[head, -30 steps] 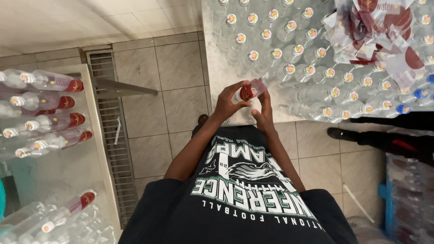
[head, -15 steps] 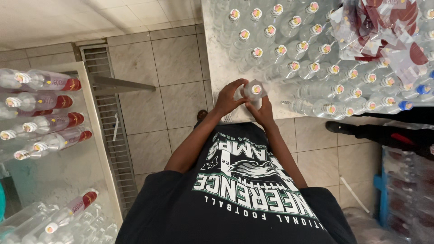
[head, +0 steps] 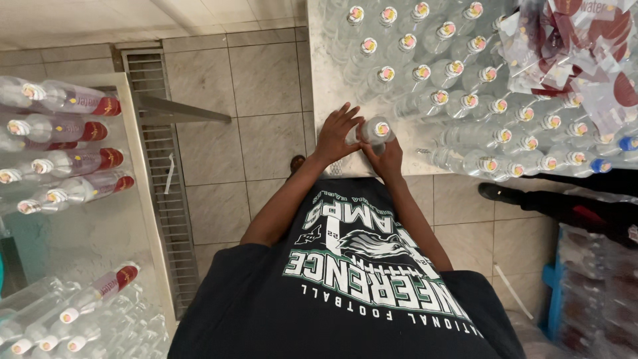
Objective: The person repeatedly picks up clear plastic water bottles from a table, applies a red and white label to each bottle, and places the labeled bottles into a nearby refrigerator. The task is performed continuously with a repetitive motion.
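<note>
I hold a clear plastic water bottle (head: 376, 133) upright in front of me, its cap facing the camera, at the near edge of a steel table (head: 329, 86). My left hand (head: 336, 135) is wrapped against its left side, fingers spread over the bottle's body. My right hand (head: 387, 158) grips it from below and the right. Behind the bottle, many identical capped bottles (head: 458, 70) stand in rows on the table. A heap of red-and-white labels (head: 571, 46) lies over the bottles at the far right.
To my left a second table (head: 136, 166) holds labelled bottles (head: 73, 153) lying on their sides. A floor drain grate (head: 163, 179) runs between the tables over grey tiles. Another person's dark shoe (head: 498, 193) is at the right, with wrapped bottle packs (head: 591, 286) beside it.
The bottle has turned from tilted with its red label showing to upright with the cap toward me. My left fingers have spread over its side.
</note>
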